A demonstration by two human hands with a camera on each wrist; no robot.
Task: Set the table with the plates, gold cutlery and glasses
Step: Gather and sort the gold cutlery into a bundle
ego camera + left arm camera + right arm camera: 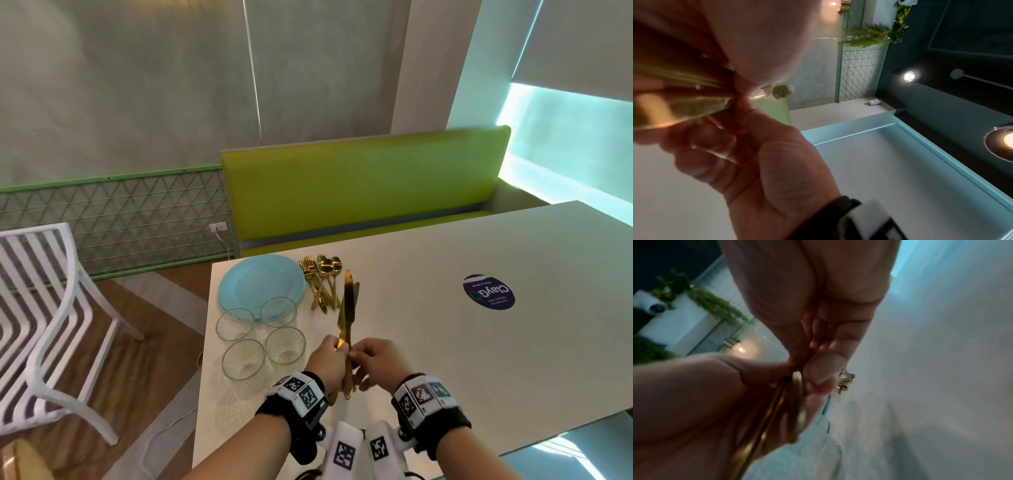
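Tabletop (445, 342): white, carries all items
Plates (253, 284): light blue stack, far left corner
Glasses (260, 337): four clear, upright, near side of the plates
Forks and spoons (320, 284): gold pile just right of the plates
Knives (347, 308): gold bunch raised above the tabletop, blades pointing away
Left grip (330, 363): fingers curled round the knife handles
Right grip (376, 361): fingers pinching one knife in the bunch

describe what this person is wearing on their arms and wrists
Both forearms are bare, with no sleeves. The left wrist and right wrist each carry a black strap with white blocks printed with black square tag markers. Two more white tagged blocks sit between the forearms.
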